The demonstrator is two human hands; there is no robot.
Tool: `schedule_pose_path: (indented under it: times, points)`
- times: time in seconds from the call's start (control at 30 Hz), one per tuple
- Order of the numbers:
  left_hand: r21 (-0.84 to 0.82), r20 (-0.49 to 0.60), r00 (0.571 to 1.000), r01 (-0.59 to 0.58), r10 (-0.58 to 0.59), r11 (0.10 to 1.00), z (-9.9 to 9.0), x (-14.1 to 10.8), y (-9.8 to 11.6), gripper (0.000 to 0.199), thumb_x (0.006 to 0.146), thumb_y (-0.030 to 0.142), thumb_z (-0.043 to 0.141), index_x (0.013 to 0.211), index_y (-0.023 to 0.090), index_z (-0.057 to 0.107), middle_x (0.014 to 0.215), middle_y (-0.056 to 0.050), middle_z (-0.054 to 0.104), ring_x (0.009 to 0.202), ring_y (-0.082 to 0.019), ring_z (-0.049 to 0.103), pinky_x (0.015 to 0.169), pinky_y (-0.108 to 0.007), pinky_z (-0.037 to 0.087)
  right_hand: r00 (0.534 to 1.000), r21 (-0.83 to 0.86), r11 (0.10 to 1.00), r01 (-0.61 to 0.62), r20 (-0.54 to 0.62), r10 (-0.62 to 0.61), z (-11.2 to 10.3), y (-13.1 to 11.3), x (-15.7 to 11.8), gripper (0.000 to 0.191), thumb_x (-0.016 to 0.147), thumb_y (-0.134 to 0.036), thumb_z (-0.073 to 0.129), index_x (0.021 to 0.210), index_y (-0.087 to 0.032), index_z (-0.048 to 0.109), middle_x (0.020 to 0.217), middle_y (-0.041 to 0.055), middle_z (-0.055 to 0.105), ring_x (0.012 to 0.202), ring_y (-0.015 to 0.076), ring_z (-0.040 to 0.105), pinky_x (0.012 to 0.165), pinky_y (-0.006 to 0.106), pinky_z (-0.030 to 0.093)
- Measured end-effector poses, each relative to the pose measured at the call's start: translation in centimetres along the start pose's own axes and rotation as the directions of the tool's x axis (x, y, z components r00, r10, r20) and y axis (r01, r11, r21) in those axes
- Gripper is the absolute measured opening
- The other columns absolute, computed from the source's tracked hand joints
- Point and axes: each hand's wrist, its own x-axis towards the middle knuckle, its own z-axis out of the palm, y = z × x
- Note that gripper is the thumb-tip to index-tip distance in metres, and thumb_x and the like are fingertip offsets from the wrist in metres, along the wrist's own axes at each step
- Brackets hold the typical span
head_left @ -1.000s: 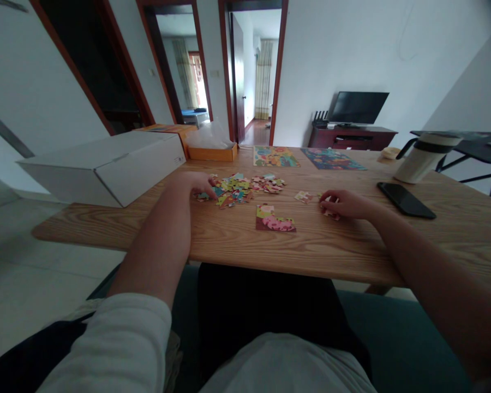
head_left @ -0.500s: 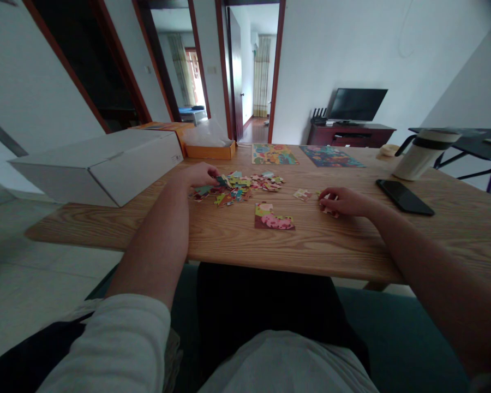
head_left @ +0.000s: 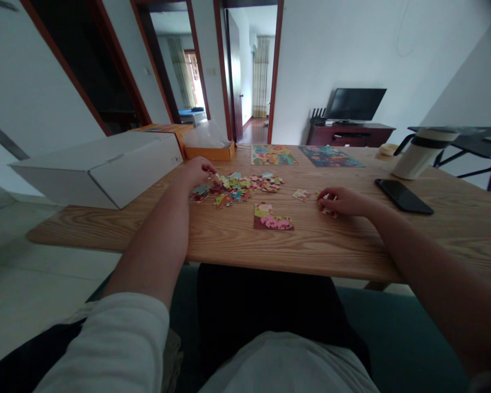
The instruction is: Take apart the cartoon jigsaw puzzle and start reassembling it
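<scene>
My left hand [head_left: 200, 168] is at the left side of a heap of loose jigsaw puzzle pieces [head_left: 239, 188], its fingertips pinched on a small puzzle piece [head_left: 215, 176]. Over on the right, my right hand [head_left: 333, 201] rests on the table with curled fingers around puzzle pieces [head_left: 330, 213], mostly covered by the fingers. Between the hands lies a joined section of puzzle [head_left: 273, 218] with a pink figure on a green and brown ground. A small joined pair or cluster of pale pieces [head_left: 300, 195] sits just left of my right hand.
A large white box [head_left: 102, 164] stands at the left, beside an orange box tray [head_left: 210, 152] with clear plastic. Two assembled puzzles [head_left: 274, 154] [head_left: 331, 156] lie at the back. A black phone [head_left: 403, 196] and a white tumbler [head_left: 419, 155] are at the right of the wooden table [head_left: 237, 245].
My left hand has risen and drawn back slightly to the left from the heap, with a piece at its fingertips. My right hand has stayed nearly still.
</scene>
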Motion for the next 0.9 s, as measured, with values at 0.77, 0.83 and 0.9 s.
schedule_pose_path:
  times: [0.77,0.83,0.9]
  points:
    - [-0.355,0.026,0.995,0.097,-0.094,0.930,0.7,0.4,1.0,0.041,0.077,0.015,0.059,0.115,0.019,0.076,0.095,-0.006,0.077,0.081,-0.017,0.069,0.080,-0.028,0.054,1.000,0.019,1.000,0.000,0.007,0.000,-0.1,0.0,0.0,0.025,0.089,-0.044,0.064,0.096,-0.020,0.063,0.095,0.0088,0.076,0.061,0.0152,0.067,0.059,0.028,0.055]
    - [-0.331,0.015,0.994,0.111,-0.113,0.937,0.6,0.3,1.0,0.040,0.078,0.015,0.059,0.113,0.019,0.077,0.093,-0.006,0.077,0.078,-0.017,0.069,0.077,-0.028,0.054,1.000,0.019,1.000,0.000,0.003,0.000,0.0,0.0,0.0,0.026,0.089,-0.045,0.065,0.095,-0.020,0.063,0.094,0.0086,0.075,0.061,0.0150,0.067,0.059,0.028,0.054]
    - [-0.309,-0.010,0.989,0.136,-0.146,0.941,0.4,0.2,1.1,0.038,0.079,0.017,0.057,0.111,0.019,0.078,0.093,-0.006,0.077,0.076,-0.017,0.069,0.074,-0.027,0.054,1.000,0.028,1.000,-0.005,0.001,0.005,0.0,0.1,0.1,0.026,0.089,-0.044,0.065,0.095,-0.020,0.063,0.094,0.0090,0.075,0.061,0.0150,0.067,0.059,0.028,0.054]
